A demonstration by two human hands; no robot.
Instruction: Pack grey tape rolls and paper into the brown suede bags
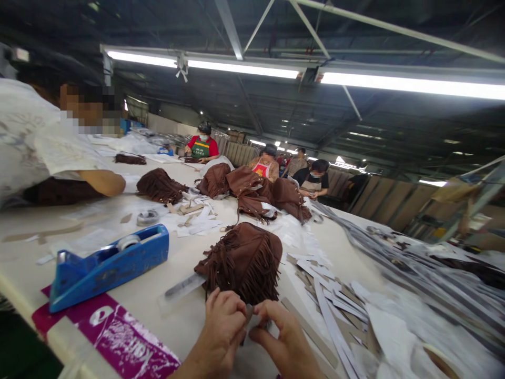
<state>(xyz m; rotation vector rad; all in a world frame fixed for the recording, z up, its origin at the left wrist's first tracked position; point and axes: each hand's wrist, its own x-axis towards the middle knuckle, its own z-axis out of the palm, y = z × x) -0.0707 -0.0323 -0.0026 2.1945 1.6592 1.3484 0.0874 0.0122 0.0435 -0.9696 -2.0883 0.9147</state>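
A small greyish strip (248,315) is pinched between the fingertips of my left hand (224,327) and my right hand (281,332); its kind is too blurred to tell. Both hands are closed and close together at the bottom middle of the view. Just beyond them lies a brown fringed bag (246,258) on the white table (177,321). From under its left side a flat grey strip in clear film (185,286) sticks out. Part of what I hold is hidden behind my fingers.
Left stands a blue tape dispenser (114,263) on a purple printed sheet (118,337). More brown bags (248,187) are heaped farther back. Paper strips (327,300) and long grey strips (418,273) cover the right side. A person in white (35,131) leans over the left; several others work beyond.
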